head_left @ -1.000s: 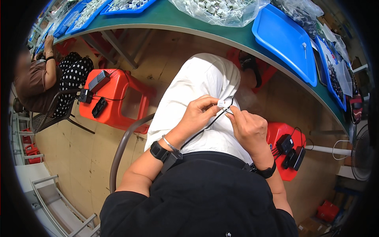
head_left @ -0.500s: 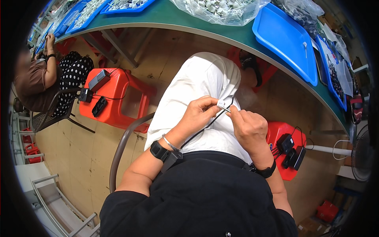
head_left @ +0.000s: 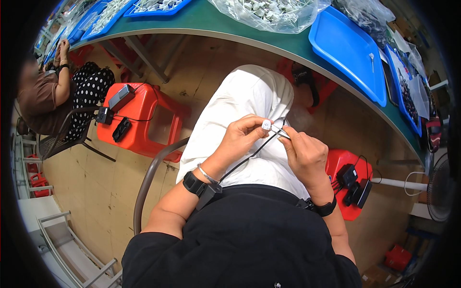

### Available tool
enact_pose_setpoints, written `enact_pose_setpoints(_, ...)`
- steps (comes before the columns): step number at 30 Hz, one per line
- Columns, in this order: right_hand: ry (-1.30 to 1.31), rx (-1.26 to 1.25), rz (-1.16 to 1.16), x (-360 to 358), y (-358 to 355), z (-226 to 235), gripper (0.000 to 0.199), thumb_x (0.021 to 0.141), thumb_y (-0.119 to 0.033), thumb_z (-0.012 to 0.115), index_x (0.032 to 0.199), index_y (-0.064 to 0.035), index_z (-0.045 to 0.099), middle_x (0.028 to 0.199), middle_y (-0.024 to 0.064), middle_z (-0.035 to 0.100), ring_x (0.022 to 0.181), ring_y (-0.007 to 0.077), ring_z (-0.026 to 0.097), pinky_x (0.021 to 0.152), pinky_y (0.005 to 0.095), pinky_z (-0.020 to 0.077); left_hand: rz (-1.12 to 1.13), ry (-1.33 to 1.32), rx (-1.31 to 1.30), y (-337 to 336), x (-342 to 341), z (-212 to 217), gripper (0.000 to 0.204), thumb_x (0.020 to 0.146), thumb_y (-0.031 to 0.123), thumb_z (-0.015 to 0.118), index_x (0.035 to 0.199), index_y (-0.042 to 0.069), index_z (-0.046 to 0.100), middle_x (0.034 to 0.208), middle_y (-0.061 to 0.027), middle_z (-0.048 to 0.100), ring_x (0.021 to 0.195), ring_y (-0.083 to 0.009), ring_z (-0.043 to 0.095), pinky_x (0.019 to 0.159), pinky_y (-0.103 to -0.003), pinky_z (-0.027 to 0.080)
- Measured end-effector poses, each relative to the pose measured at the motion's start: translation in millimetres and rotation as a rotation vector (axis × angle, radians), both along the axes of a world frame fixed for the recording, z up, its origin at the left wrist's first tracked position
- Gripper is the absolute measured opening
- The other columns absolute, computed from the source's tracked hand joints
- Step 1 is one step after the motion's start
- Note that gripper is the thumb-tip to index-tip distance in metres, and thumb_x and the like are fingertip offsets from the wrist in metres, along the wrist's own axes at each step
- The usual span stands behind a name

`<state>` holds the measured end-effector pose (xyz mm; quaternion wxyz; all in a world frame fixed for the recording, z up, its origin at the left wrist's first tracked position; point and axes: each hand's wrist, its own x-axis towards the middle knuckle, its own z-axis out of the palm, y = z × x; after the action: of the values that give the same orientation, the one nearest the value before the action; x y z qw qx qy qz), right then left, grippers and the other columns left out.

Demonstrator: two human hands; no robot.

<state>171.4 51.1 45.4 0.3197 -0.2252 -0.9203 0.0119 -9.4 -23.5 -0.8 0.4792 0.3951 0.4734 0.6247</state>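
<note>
Over my lap, my left hand (head_left: 246, 139) pinches a small white cap-like piece (head_left: 266, 125) between thumb and fingertips. Its round face is turned up. My right hand (head_left: 307, 156) is closed on a pair of thin pale strands (head_left: 279, 131), which run from its fingertips to the white piece. Whether these are wires of the piece or the prongs of a fine tool, I cannot tell. Beneath both hands lie my white trousers (head_left: 230, 115), crossed by a black cable (head_left: 247, 156).
Ahead curves a green table (head_left: 201, 21) bearing a plastic bag (head_left: 271, 14) of small white parts and a blue tray (head_left: 348, 55) with one thin piece. Red stools (head_left: 139, 115) with black devices flank me. Another person (head_left: 48, 96) sits at left; a fan (head_left: 439, 187) stands right.
My right hand has drawn slightly away from the white piece, and two strands now show apart where one line showed. The left hand tilts the piece a little; the other person's hands shifted.
</note>
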Motion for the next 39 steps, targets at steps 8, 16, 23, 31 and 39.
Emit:
enact_pose_setpoints(8,0.022,-0.073,0.024,-0.4,-0.1,-1.2,0.025,0.082,-0.019,0.078,0.102,-0.0048,0.069,0.062,0.0055,0.055,0.048,0.0206,0.053,0.046,0.033,0.0411,-0.027,0.034,-0.014,-0.8,-1.5,-0.9,0.021,0.098,0.011,0.061,0.115,0.001,0.069,0.097,-0.0022,0.066,0.087,-0.0099,0.064,0.082,-0.024,0.053)
enact_pose_setpoints(16,-0.05,-0.08,-0.006,-1.0,-5.3,-0.5,0.023,0.085,-0.021,0.075,0.1,-0.0054,0.069,0.059,0.0047,0.053,0.045,0.0203,0.052,0.045,0.0326,0.0417,-0.059,-0.012,-0.064,-1.0,0.7,0.2,0.023,0.097,0.006,0.061,0.118,0.002,0.069,0.093,0.0,0.066,0.083,-0.0084,0.061,0.079,-0.024,0.051)
enact_pose_setpoints(23,-0.127,-0.075,-0.042,-0.7,-8.1,1.1,0.022,0.086,-0.022,0.074,0.098,-0.005,0.069,0.059,0.0048,0.054,0.045,0.02,0.053,0.045,0.0321,0.0424,-0.047,0.203,-0.043,-0.2,-1.1,-4.6,0.023,0.097,0.007,0.061,0.117,0.003,0.07,0.096,-0.0011,0.063,0.083,-0.008,0.056,0.077,-0.023,0.048)
enact_pose_setpoints(31,-0.18,-0.033,-0.047,-0.2,-8.7,4.6,0.022,0.087,-0.023,0.073,0.098,-0.0054,0.068,0.058,0.0032,0.05,0.046,0.0181,0.053,0.045,0.0319,0.042,-0.056,0.288,-0.043,0.7,0.4,-4.2,0.022,0.097,0.007,0.062,0.116,0.004,0.072,0.093,-0.0015,0.062,0.082,-0.0082,0.054,0.074,-0.023,0.045)
enact_pose_setpoints(39,-0.198,0.034,-0.035,-1.1,-6.8,4.5,0.018,0.085,-0.02,0.075,0.097,-0.0079,0.069,0.059,0.0033,0.046,0.047,0.0193,0.05,0.046,0.0345,0.0399,-0.066,0.327,-0.044,0.3,-0.8,-6.1,0.02,0.096,0.009,0.063,0.114,0.003,0.072,0.091,-0.0023,0.063,0.081,-0.0086,0.054,0.074,-0.024,0.044)
